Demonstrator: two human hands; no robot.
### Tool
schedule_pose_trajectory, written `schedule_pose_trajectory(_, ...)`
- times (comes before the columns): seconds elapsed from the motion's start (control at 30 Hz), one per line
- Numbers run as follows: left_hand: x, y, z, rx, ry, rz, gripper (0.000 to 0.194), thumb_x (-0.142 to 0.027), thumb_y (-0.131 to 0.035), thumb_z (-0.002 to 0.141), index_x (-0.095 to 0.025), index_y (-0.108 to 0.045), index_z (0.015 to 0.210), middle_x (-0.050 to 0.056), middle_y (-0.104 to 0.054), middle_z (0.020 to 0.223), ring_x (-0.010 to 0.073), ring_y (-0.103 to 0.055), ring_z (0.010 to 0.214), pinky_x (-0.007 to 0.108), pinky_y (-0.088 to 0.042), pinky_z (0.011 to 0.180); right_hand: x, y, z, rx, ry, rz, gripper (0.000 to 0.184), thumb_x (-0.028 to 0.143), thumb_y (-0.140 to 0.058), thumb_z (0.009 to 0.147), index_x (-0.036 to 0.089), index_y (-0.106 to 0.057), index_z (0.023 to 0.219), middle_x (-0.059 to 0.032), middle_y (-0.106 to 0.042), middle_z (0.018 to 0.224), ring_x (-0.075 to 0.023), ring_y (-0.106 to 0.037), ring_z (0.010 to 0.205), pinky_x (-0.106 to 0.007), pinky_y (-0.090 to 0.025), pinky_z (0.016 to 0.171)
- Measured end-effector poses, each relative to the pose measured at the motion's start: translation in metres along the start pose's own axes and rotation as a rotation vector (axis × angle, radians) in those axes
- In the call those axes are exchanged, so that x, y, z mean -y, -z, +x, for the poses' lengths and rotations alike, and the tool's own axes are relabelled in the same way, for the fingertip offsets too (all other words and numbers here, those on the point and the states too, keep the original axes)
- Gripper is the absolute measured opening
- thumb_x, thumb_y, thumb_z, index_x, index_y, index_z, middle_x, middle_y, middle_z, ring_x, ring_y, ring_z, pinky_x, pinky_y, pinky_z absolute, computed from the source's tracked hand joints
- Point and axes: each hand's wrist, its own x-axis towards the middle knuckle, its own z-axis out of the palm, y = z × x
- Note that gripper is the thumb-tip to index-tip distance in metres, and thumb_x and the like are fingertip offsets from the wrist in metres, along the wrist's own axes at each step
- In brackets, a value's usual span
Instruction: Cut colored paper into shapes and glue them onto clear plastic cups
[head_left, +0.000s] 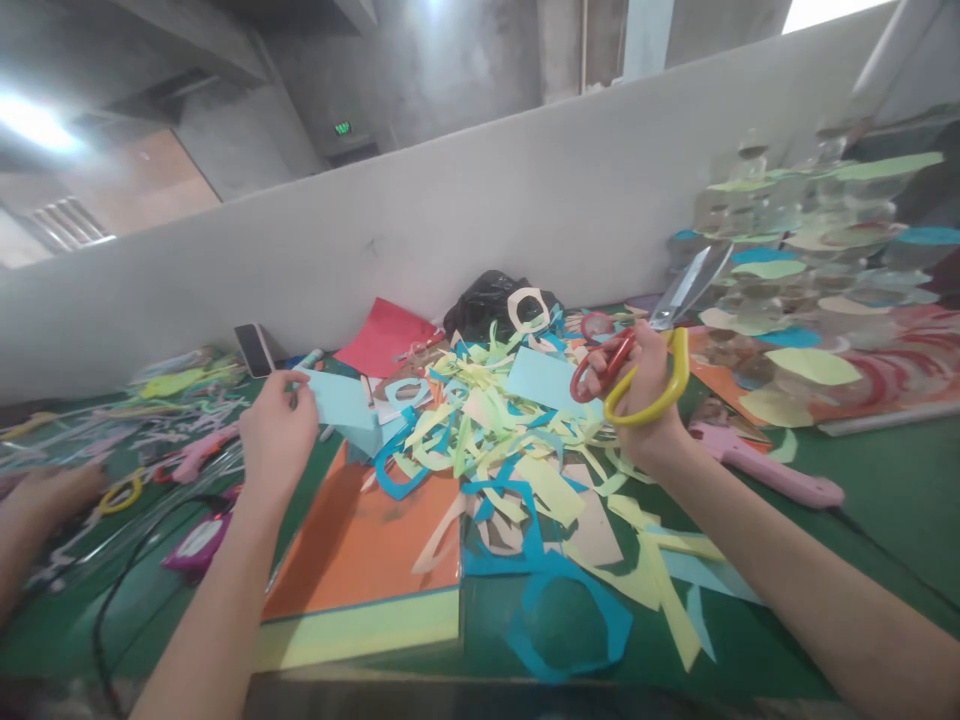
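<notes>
My left hand (276, 432) pinches the edge of a light blue piece of paper (341, 403) above the left part of the pile. My right hand (646, 400) is closed around a pair of scissors (651, 345) with one red and one yellow handle loop. Their blades point up and to the right, partly apart. Between my hands lies a heap of paper scraps (495, 440) in yellow, blue and beige. An orange sheet (367, 545) rests on a yellow sheet (360, 632) in front of my left hand.
A green mat (892, 490) covers the table before a white partition wall (450, 240). A pink glue gun (765, 470) lies right of my wrist. Stacked glasses with paper discs (810, 260) stand at the right. Another person's hand (41, 500) rests at far left near a phone (253, 349).
</notes>
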Motion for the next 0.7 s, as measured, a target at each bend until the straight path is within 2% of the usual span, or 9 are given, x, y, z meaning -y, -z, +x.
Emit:
schedule_pose_trajectory(0.1,0.007,-0.008,-0.004,0.037,-0.008,0.036,0.028,-0.03,-0.042,0.084,-0.024,-0.061,0.104,0.001,-0.062,0.065,0.0241,-0.063,0.068,0.029,-0.041,0.069,0.0,0.001,0.001,0.008,-0.015,-0.002,0.045,0.058,-0.05,0.086,0.023,-0.043,0.059,0.0045,-0.043,0.049,-0.0104,-0.044,0.036,-0.026,-0.041,0.038)
schedule_pose_trajectory(0.23,0.021,-0.021,-0.016,0.17,0.031,0.198,0.031,-0.029,-0.039,0.084,-0.026,-0.063,0.103,0.008,-0.069,0.083,0.0303,-0.064,0.083,0.031,-0.038,0.065,-0.002,0.001,0.001,0.019,-0.03,-0.003,0.047,0.061,-0.054,0.082,0.022,-0.044,0.058,0.0046,-0.042,0.049,-0.0105,-0.043,0.036,-0.026,-0.041,0.036)
schedule_pose_trajectory(0.4,0.031,-0.029,-0.024,0.259,0.096,0.234,0.032,-0.029,-0.037,0.085,-0.028,-0.065,0.101,0.01,-0.071,0.095,0.0319,-0.064,0.089,0.031,-0.037,0.062,-0.004,0.0,0.0,0.006,-0.045,0.018,0.042,0.055,-0.049,0.087,0.022,-0.047,0.06,0.0053,-0.042,0.048,-0.0106,-0.042,0.035,-0.026,-0.041,0.035)
schedule_pose_trajectory(0.5,0.03,-0.033,-0.024,0.284,0.084,0.186,0.032,-0.029,-0.037,0.084,-0.026,-0.066,0.098,0.009,-0.071,0.091,0.0298,-0.064,0.084,0.03,-0.037,0.061,-0.004,-0.001,-0.001,-0.022,-0.051,0.013,0.038,0.05,-0.047,0.089,0.022,-0.048,0.063,0.0054,-0.044,0.049,-0.0108,-0.044,0.035,-0.026,-0.042,0.037)
schedule_pose_trajectory(0.7,0.026,-0.041,-0.028,0.314,0.029,0.011,0.031,-0.026,-0.041,0.079,-0.022,-0.068,0.093,0.006,-0.066,0.073,0.0236,-0.06,0.066,0.029,-0.039,0.062,-0.003,0.0,0.0,-0.021,-0.083,0.012,0.042,0.059,-0.054,0.084,0.023,-0.046,0.064,0.0062,-0.043,0.048,-0.0109,-0.043,0.034,-0.027,-0.042,0.036)
